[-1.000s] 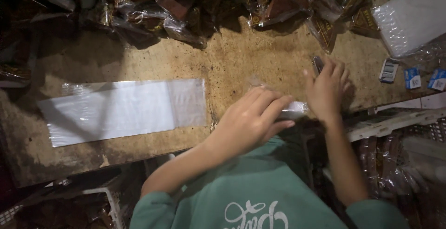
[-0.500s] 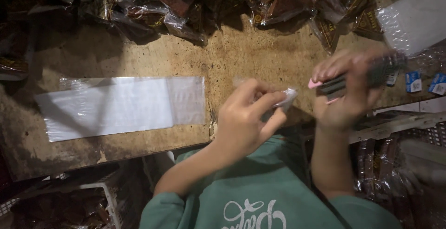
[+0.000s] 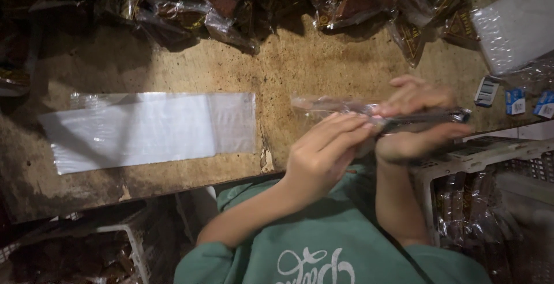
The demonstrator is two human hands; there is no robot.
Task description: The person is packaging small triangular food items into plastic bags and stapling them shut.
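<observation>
While both hands [image 3: 369, 140] pinch it, the clear packet [image 3: 340, 107] juts leftward.

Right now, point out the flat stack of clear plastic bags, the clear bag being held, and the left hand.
Flat stack of clear plastic bags [image 3: 150, 129]: head view, middle of the top sheet.
Clear bag being held [image 3: 329, 106]: head view, its free left end.
Left hand [image 3: 323, 154]: head view, back of the hand.

A bag stack [image 3: 150, 128] is lying on the table [image 3: 300, 65], left of both hands; packets [image 3: 259, 1] are lying behind.
</observation>
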